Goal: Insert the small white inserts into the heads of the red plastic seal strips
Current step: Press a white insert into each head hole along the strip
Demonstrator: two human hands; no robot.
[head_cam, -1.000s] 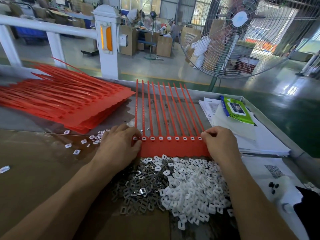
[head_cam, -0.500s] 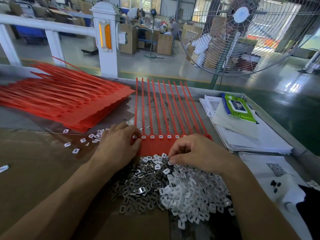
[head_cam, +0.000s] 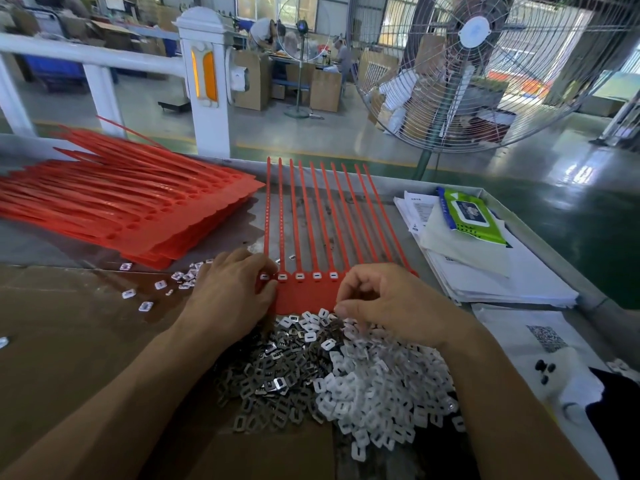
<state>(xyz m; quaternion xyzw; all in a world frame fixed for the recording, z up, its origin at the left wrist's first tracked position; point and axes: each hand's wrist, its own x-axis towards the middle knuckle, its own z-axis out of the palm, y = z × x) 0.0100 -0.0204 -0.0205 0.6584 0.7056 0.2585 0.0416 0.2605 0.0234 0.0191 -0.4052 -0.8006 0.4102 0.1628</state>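
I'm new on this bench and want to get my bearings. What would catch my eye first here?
The red seal strips fan out at table centre, white inserts showing in their heads, the left hand resting on their near left end. In front lies a heap of white inserts beside grey metal clips, the right hand curled over its far edge. A red stack lies at left.

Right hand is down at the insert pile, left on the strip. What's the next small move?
Probably pinch one white insert from the pile with the right hand, since its fingertips are curled at the pile's edge, while the left hand holds the red strip.
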